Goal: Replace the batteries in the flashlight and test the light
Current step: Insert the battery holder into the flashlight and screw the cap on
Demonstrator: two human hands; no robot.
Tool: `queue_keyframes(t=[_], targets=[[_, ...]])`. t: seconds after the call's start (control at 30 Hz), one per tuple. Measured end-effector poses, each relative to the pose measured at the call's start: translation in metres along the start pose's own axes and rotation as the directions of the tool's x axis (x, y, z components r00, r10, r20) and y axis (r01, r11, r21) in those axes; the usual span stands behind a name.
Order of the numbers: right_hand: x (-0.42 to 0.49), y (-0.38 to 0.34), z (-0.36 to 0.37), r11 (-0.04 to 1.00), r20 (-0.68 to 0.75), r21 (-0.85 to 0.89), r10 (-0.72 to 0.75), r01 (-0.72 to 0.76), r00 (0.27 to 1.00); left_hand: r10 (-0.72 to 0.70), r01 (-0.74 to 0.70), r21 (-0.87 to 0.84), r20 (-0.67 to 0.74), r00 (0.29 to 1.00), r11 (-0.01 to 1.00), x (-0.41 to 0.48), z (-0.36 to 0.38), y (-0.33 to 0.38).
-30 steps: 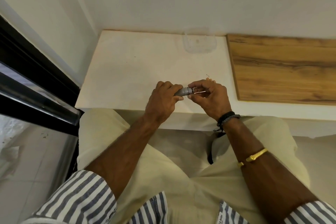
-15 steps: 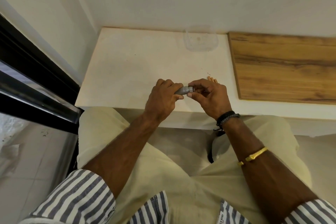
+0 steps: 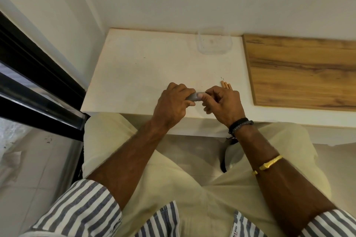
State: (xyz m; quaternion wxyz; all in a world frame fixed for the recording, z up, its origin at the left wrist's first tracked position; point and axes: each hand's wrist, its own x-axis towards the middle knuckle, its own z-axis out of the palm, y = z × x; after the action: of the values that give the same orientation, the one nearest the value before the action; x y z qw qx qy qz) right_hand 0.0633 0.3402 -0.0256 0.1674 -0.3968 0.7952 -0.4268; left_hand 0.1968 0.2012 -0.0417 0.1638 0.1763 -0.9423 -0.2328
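A small grey flashlight (image 3: 193, 97) is held over the front edge of the white counter (image 3: 138, 75). My left hand (image 3: 172, 105) is wrapped around its body, so only a short grey piece shows. My right hand (image 3: 223, 102) pinches the flashlight's right end with thumb and fingers; that end is hidden under them. Just behind my right hand, several gold-coloured batteries (image 3: 225, 85) lie side by side on the counter.
A clear plastic container (image 3: 214, 43) stands at the back of the counter by the wall. A wooden board (image 3: 300, 71) covers the counter's right part. A dark-framed glass door (image 3: 34, 90) runs along the left. My lap is below the counter edge.
My right-hand fingers have closed over the flashlight's end, so its metal tip no longer shows. The batteries behind that hand are more exposed.
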Motion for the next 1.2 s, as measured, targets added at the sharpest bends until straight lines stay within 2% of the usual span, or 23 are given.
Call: queue_keyframes(t=[0.13,0.2,0.27,0.37,0.43,0.5,0.63,0.67,0.7,0.77,0.83,0.9,0.93,1.03,1.13,1.2], targets=[[-0.001,-0.008,0.002,0.977,-0.066,-0.181,0.1,-0.111,0.993,0.023,-0.023,-0.004,-0.001,1.0,1.0,-0.001,0.0,0.006],[0.0,-0.008,0.002,0.986,-0.045,-0.1,0.128,-0.132,0.991,-0.005,0.005,-0.015,0.009,1.0,1.0,0.0,0.002,0.007],[0.0,-0.005,0.0,0.991,0.018,0.073,0.114,-0.115,0.993,-0.031,0.031,-0.025,-0.001,1.0,0.999,-0.001,0.003,0.006],[0.003,0.004,-0.006,0.997,0.096,0.06,-0.044,0.038,0.994,-0.053,0.053,-0.036,-0.008,0.999,0.998,-0.001,0.002,0.003],[0.002,0.007,-0.006,0.996,0.1,0.066,-0.059,0.053,0.993,-0.052,0.052,-0.03,-0.003,0.999,0.998,-0.002,0.002,0.002],[0.0,0.005,-0.003,0.999,0.068,0.047,0.005,-0.008,0.998,-0.041,0.041,-0.027,0.0,0.999,0.999,-0.003,0.003,0.002],[-0.001,-0.001,0.002,0.969,-0.023,-0.186,0.162,-0.163,0.987,0.015,-0.015,-0.026,0.021,1.0,1.0,-0.003,0.005,0.004],[-0.001,-0.001,0.002,0.963,-0.033,-0.195,0.182,-0.185,0.983,0.018,-0.017,-0.024,0.022,1.0,1.0,-0.003,0.006,0.004],[0.0,0.0,0.002,0.969,-0.022,-0.157,0.191,-0.192,0.981,0.011,-0.01,-0.023,0.018,1.0,1.0,-0.003,0.006,0.004],[0.001,0.003,0.001,0.986,0.051,0.028,0.161,-0.162,0.986,-0.022,0.022,-0.028,0.002,1.0,0.999,-0.002,0.007,0.004],[0.003,0.007,-0.003,0.995,0.112,0.08,0.048,-0.057,0.992,-0.054,0.054,-0.032,-0.001,0.999,0.998,-0.002,0.007,0.001],[0.003,0.011,-0.003,0.999,0.116,0.048,-0.031,0.026,0.993,-0.072,0.072,-0.028,0.007,0.997,0.997,-0.002,0.008,-0.001],[0.002,0.011,-0.002,0.999,0.102,0.042,-0.026,0.022,0.994,-0.074,0.075,-0.024,0.01,0.997,0.997,-0.003,0.008,-0.001],[0.001,0.005,0.0,0.998,0.059,-0.003,0.067,-0.067,0.996,-0.047,0.047,-0.009,0.02,0.999,0.999,-0.003,0.008,-0.001],[0.001,-0.001,0.002,0.954,0.003,-0.234,0.191,-0.185,0.982,0.013,-0.013,-0.012,0.017,1.0,1.0,-0.004,0.009,0.002],[0.001,0.0,0.002,0.945,-0.002,-0.242,0.224,-0.218,0.975,0.019,-0.019,-0.01,0.014,1.0,1.0,-0.003,0.01,0.002]])
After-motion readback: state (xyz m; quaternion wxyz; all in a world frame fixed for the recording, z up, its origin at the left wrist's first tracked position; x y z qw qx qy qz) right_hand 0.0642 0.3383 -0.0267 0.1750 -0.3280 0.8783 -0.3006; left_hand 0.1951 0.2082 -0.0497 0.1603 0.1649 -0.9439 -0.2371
